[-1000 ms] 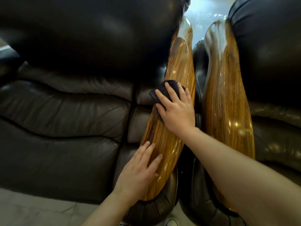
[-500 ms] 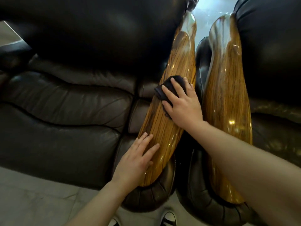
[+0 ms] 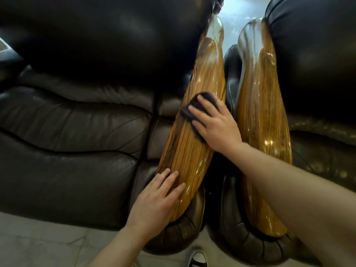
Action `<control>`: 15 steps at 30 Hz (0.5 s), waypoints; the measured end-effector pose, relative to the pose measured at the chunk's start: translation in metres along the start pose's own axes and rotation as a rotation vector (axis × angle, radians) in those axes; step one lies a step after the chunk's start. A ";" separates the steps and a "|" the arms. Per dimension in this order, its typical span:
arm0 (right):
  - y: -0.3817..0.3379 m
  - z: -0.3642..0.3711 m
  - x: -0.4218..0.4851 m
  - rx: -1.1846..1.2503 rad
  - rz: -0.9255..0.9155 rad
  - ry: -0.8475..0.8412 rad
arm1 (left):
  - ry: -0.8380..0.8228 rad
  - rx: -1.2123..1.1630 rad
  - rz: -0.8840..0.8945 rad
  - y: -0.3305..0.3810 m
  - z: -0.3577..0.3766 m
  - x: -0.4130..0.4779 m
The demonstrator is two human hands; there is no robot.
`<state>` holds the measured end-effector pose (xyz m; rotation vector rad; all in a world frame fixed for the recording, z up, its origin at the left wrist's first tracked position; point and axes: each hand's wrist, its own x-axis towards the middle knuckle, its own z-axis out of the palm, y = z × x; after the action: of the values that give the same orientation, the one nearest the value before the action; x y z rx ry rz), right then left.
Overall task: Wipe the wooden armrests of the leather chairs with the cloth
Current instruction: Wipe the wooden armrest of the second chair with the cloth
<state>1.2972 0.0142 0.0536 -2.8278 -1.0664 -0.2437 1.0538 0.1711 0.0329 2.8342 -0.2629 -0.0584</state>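
Note:
Two glossy striped wooden armrests stand side by side between dark leather chairs. On the left armrest [image 3: 194,143], my right hand [image 3: 215,124] presses a dark cloth [image 3: 192,106] flat against the middle of the wood; most of the cloth is hidden under my palm. My left hand [image 3: 156,201] lies flat, fingers spread, on the near lower end of the same armrest and holds nothing. The right armrest [image 3: 258,105] is untouched, partly covered near its front by my right forearm.
The left chair's dark leather seat [image 3: 73,151] and backrest [image 3: 107,35] fill the left side. The right chair's leather [image 3: 312,54] fills the right. Pale tiled floor [image 3: 38,243] runs along the bottom, with a black-and-white shoe [image 3: 198,259] below the armrests.
My right hand with the cloth has slid a little down the left armrest toward me. The camera has moved slightly; my left hand stays on the armrest's near end.

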 end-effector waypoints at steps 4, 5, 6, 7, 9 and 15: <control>-0.039 0.002 -0.002 0.040 0.272 0.008 | -0.009 -0.040 -0.066 0.005 -0.001 0.000; -0.050 0.004 -0.019 0.041 0.205 0.017 | -0.013 -0.051 -0.082 0.007 -0.002 0.001; -0.057 0.007 -0.038 0.039 0.089 0.013 | -0.013 -0.054 -0.093 0.009 -0.002 0.002; -0.059 0.009 -0.054 0.034 -0.046 -0.007 | -0.015 -0.052 -0.097 0.009 -0.002 0.002; -0.042 0.008 -0.061 0.022 -0.254 -0.056 | -0.023 -0.047 -0.090 0.009 -0.002 0.004; -0.001 -0.010 0.029 0.053 0.026 -0.091 | 0.024 -0.063 -0.181 0.012 -0.010 0.028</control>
<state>1.3172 0.0318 0.0687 -2.8280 -1.0367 -0.0841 1.0798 0.1572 0.0456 2.7857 0.0012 -0.0699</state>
